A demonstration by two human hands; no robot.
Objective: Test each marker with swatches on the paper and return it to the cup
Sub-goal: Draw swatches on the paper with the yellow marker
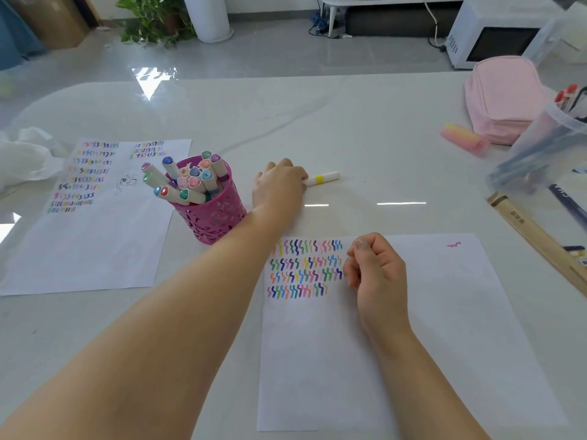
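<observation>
A white marker with a yellow band point(322, 178) lies on the table behind the near paper. My left hand point(279, 184) reaches over its left end, fingers curled down onto it and hiding that end. The pink perforated cup point(219, 214) stands just left of that hand, packed with several capped markers point(190, 179). The near paper point(397, 344) carries rows of coloured swatches point(305, 268) at its upper left. My right hand point(374, 268) rests on this paper beside the swatches, fingers curled into a fist with the thumb on top; nothing shows inside it.
A second swatch-covered sheet point(95, 233) lies left of the cup. At the right are a pink pouch point(505, 96), a pink-yellow tube point(463, 138), a clear tub of pens point(546, 147) and a wooden ruler point(540, 239). Crumpled white plastic point(22, 154) sits far left.
</observation>
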